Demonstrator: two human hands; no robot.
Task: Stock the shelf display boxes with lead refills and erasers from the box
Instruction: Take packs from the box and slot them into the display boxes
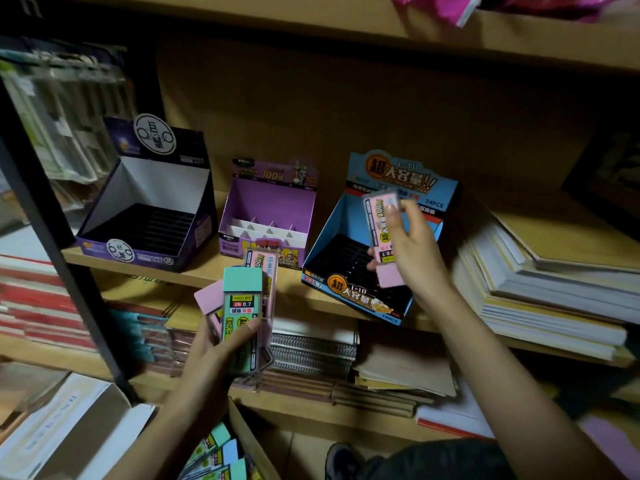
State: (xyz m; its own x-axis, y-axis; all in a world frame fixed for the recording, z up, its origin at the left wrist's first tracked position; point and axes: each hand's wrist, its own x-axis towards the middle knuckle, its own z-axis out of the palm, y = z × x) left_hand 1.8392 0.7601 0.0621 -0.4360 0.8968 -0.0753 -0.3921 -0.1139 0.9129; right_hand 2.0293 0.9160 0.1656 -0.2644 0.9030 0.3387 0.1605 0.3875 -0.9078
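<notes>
My right hand (412, 251) grips a pink lead refill case (381, 233) upright over the black slotted insert of the blue display box (349, 289) on the shelf. My left hand (221, 355) holds a stack of refill cases, a green one (240, 313) in front and pink ones (263, 271) behind it, below the purple display box (266, 213). A dark purple display box (152, 216) with black slots stands at the left. More green and blue cases lie in the cardboard box (221, 455) at the bottom.
Stacks of white notebooks (540, 289) lie right of the blue box. Spiral notebooks (311, 351) and paper pads fill the lower shelf. A black metal upright (52, 223) runs down the left. A white open carton (69, 431) sits bottom left.
</notes>
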